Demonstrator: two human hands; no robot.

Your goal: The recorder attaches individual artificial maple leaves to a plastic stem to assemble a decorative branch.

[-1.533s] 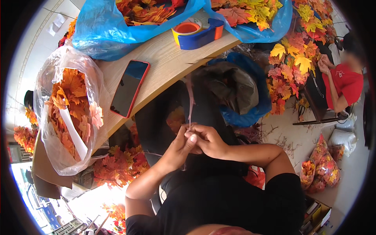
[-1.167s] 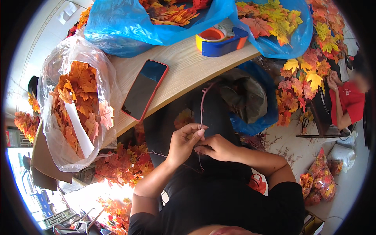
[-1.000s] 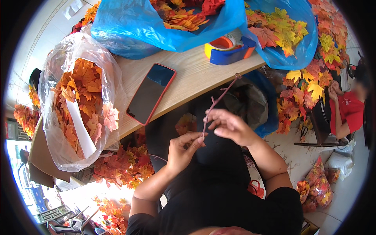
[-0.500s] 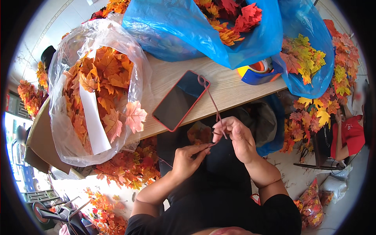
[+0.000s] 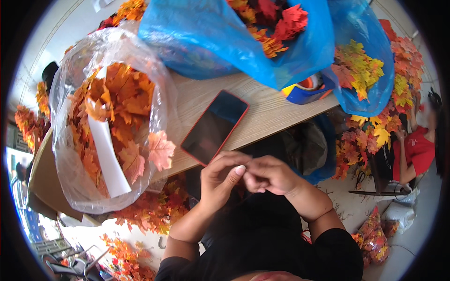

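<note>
My left hand (image 5: 216, 180) and my right hand (image 5: 274, 175) meet in front of the table's near edge, above my lap. Both have curled fingers, and their tips touch. The left thumb points up toward the right fingers, which are bent inward in a pinch. Whatever lies between them is covered by the fingers and slightly blurred; the thin brown stem of the earlier frame cannot be made out. Just beyond my left hand, a phone (image 5: 215, 126) in a red case lies on the wooden table (image 5: 262, 110), its screen dark.
A clear plastic bag (image 5: 61, 154) of orange maple leaves, with a white strip, stands left. Blue bags (image 5: 197, 37) of leaves cover the table's back. A blue tape dispenser (image 5: 309, 95) sits at the right. Leaf piles (image 5: 164, 206) flank the table; a person in red (image 5: 417, 152) is at far right.
My hands have come together, the left moving up and right, the right moving slightly left and down. The brown stem that stuck up over the phone's corner is out of sight.
</note>
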